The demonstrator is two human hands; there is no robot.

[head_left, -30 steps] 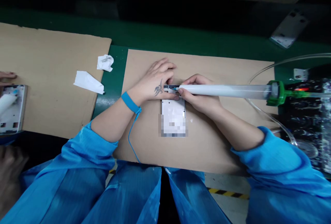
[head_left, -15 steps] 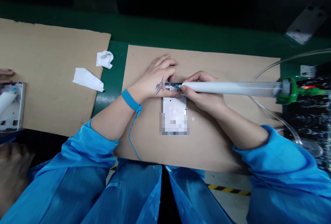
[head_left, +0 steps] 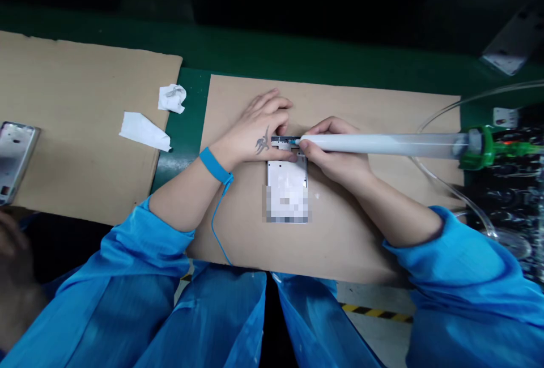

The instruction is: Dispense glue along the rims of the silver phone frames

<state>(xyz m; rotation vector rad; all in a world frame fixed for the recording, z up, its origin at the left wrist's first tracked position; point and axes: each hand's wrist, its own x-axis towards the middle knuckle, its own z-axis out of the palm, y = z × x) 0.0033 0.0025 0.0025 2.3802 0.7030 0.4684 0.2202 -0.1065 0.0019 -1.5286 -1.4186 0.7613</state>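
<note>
A flat white-silver phone housing [head_left: 287, 175] lies on a cardboard sheet in front of me, its lower end blurred out. My left hand [head_left: 264, 127] steadies the housing's far end, its thumb laid across the surface and its curled fingers at the far edge. In my right hand [head_left: 335, 150] is a long white dispensing syringe [head_left: 382, 145], pinched near its tip. The syringe lies almost level, and its blue needle reaches the dark strip at the housing's far end. Whether the needle touches, I cannot tell.
A green cap [head_left: 476, 148] joins the syringe to a clear hose [head_left: 433, 172]. Two scraps of white paper [head_left: 145, 130] are on the left. Another housing [head_left: 17, 155] lies on the left cardboard [head_left: 85, 90], near a co-worker's blurred hand [head_left: 15, 266].
The syringe and my right hand have shifted very slightly right. At far left, the co-worker's syringe and upper hand have left view, and their housing has turned and moved left.
</note>
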